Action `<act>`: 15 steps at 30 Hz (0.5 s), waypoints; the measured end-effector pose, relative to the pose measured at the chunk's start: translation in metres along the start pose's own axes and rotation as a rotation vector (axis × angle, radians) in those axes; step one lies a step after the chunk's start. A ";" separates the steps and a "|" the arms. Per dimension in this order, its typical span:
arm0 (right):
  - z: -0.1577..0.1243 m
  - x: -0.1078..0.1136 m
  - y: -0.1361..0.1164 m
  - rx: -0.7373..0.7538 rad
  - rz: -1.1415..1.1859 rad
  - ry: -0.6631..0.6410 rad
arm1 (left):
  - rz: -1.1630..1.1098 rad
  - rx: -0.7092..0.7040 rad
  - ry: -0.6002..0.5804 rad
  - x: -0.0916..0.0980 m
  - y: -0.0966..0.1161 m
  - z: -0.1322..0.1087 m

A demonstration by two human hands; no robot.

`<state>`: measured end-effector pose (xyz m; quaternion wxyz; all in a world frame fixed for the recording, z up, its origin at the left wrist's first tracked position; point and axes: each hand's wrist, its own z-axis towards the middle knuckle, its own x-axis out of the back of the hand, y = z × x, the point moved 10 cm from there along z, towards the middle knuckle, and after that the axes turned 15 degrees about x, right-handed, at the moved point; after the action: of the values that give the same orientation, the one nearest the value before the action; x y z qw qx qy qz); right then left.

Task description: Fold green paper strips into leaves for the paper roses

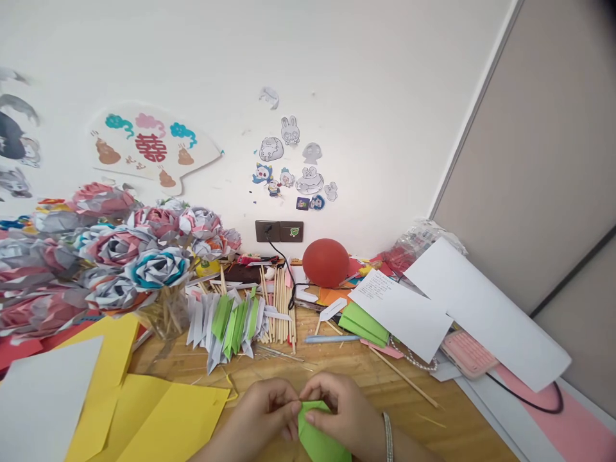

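Note:
A small piece of folded green paper (321,437) is held over the front of the wooden table. My left hand (269,410) pinches its upper left corner between thumb and fingertips. On the other side, my right hand (347,414) grips the sheet, its thumb lying on the front face and its fingers bent behind. The paper's lower end runs out of the bottom of the view. Beyond my hands lies a pile of folded white and green paper strips (234,323), beside a row of wooden sticks (280,308).
Paper flowers (156,266) crowd the left, above yellow sheets (168,410). A red balloon (326,263) sits against the wall. To the right are green sheets (364,324), a handwritten white sheet (404,314), a pink calculator-like object (469,353) and a loose stick (404,377).

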<state>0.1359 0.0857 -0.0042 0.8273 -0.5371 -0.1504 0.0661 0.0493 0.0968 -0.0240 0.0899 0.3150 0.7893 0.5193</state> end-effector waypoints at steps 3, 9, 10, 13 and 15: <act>0.000 -0.001 0.000 -0.020 0.020 -0.001 | 0.037 -0.012 0.029 0.000 0.004 -0.003; -0.001 -0.004 -0.002 -0.003 0.009 -0.007 | 0.159 0.020 0.064 -0.004 0.005 -0.010; 0.000 -0.003 -0.003 0.004 0.012 -0.009 | 0.161 0.018 0.062 -0.005 0.005 -0.010; 0.003 -0.001 -0.003 0.013 0.057 -0.019 | 0.148 -0.014 0.072 -0.003 0.007 -0.011; 0.003 0.002 -0.002 0.012 0.062 -0.017 | 0.134 -0.026 0.076 -0.002 0.007 -0.010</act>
<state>0.1363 0.0881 -0.0004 0.8269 -0.5358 -0.1406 0.0973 0.0486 0.0897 -0.0137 0.0292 0.3462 0.7623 0.5461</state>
